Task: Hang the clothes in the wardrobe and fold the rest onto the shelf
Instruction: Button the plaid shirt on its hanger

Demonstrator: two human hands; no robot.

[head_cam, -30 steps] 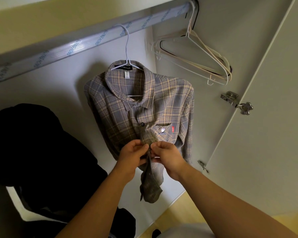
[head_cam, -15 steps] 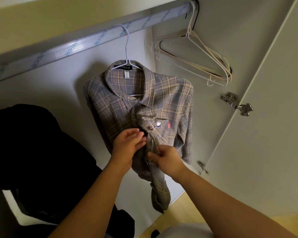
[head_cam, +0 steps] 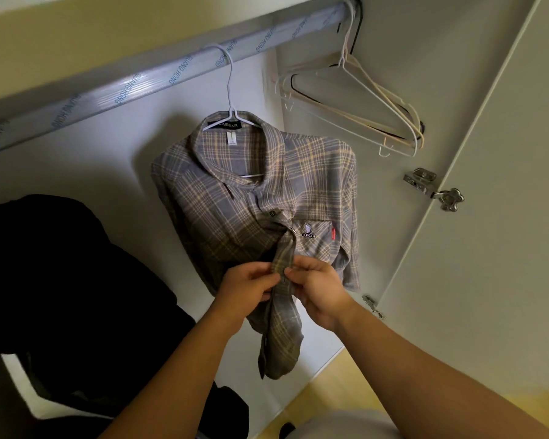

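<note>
A: Where is the plaid shirt to be found?

B: The plaid shirt [head_cam: 254, 198] is hung on a white wire hanger [head_cam: 232, 113]. The hanger's hook is looped over the wardrobe rail [head_cam: 133, 87]. The shirt is seen against the back wall, collar uppermost and front turned toward the camera.

A: And how is it held?

B: Its front edges are gathered into a narrow strip just below the chest pocket [head_cam: 317, 236]. The left hand [head_cam: 248, 285] is closed on that strip from one side, with the fingers curled round the cloth. The right hand [head_cam: 317, 288] is pinched on it from the other side, thumb and fingertips pressed onto the fabric. The two hands are brought almost into contact.

A: What can be said of the fastening?

B: A dark button [head_cam: 272, 213] is seen below the collar. Whether anything is done up between the hands cannot be told. The shirt's tail is left hanging below the hands in a twisted fold.

A: What is found around it?

B: A bunch of empty hangers [head_cam: 362, 103] is hung at the right end of the rail, tilted beside the side wall. A black garment [head_cam: 61, 280] is seen to the left of the shirt, lower down. The wardrobe door [head_cam: 488, 248] is stood open on the right, and a metal hinge [head_cam: 435, 190] is fixed at its edge. A pale yellow floor [head_cam: 346, 384] is visible beneath.
</note>
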